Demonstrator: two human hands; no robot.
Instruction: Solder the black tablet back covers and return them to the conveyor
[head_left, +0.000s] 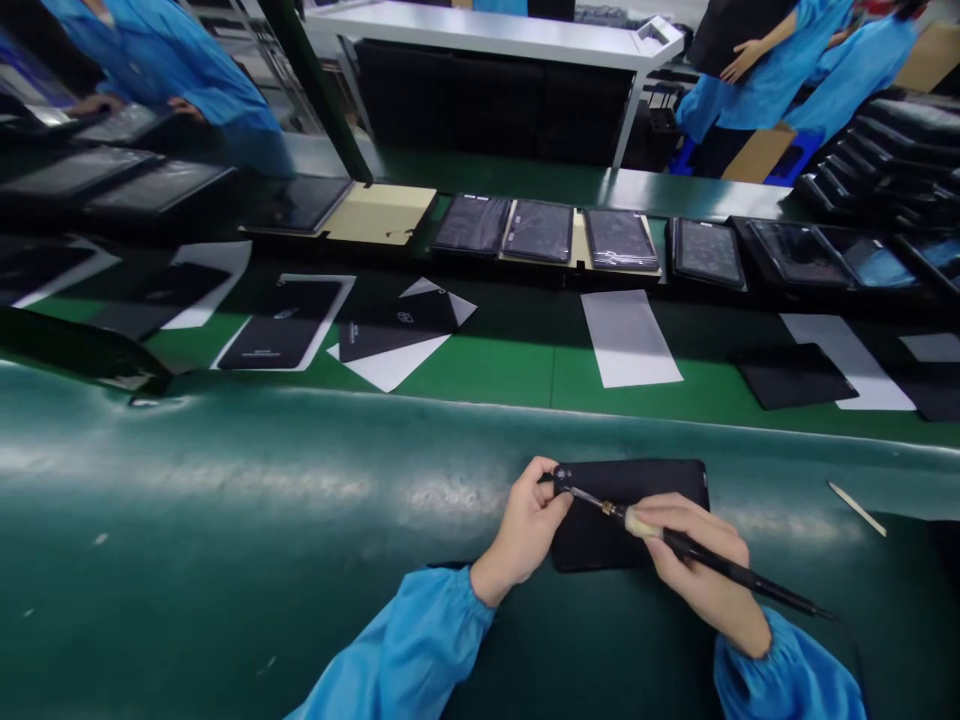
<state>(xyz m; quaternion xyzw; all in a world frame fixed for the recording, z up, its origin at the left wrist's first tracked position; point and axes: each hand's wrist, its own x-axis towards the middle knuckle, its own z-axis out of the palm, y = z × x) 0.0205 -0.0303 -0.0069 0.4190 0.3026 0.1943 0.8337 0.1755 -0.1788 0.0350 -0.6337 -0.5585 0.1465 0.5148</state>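
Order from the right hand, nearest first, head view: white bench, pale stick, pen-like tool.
From the right hand:
1. Pen-like tool: in its grip.
2. Pale stick: off to the right, on the green work surface.
3. White bench: background, beyond the tablet row.

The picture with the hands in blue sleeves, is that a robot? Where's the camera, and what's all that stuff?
No robot here: these are a person's own bare hands. The camera sits on that person's head, looking forward and down, so you see roughly what they see.

The left hand holds the corner of a flat black panel lying on the green bench. The right hand grips a pen-shaped tool, maybe a soldering iron. Its thin metal tip is at that same corner; I can't tell if it touches.

A pale stick lies to the right. Farther back are white sheets and a row of dark flat screens.
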